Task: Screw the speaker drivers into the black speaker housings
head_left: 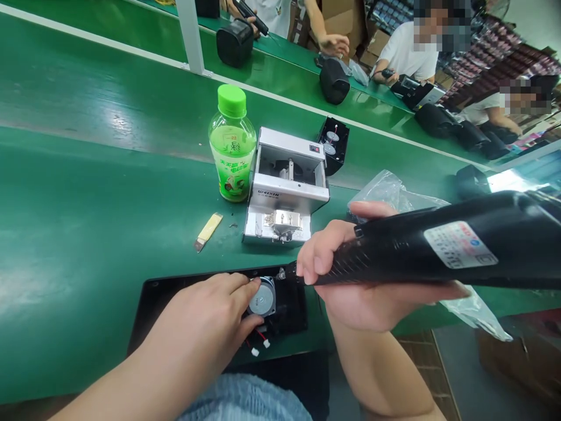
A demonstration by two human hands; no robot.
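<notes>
My right hand (pixel 346 269) is wrapped round a black electric screwdriver (pixel 394 245) with a white label, held nearly level. Its tip meets the upper right corner of a round silver speaker (pixel 263 298). That speaker sits in a black plastic panel (pixel 293 310) lying on the green bench near my lap. The fingers and thumb of my left hand (pixel 223 310) grip the speaker's left side from above and below. White connectors (pixel 255 352) on red and dark wires hang over the panel's near edge. My left hand and forearm cover much of the panel.
Beyond the panel stands a silver machine (pixel 284 193), beside a green drink bottle (pixel 232 146). A yellow-handled blade (pixel 208 232) lies left of it, a black speaker box (pixel 333 143) behind. Clear plastic bags (pixel 385 187) lie at right. Across the line, several co-workers handle black housings (pixel 334 80).
</notes>
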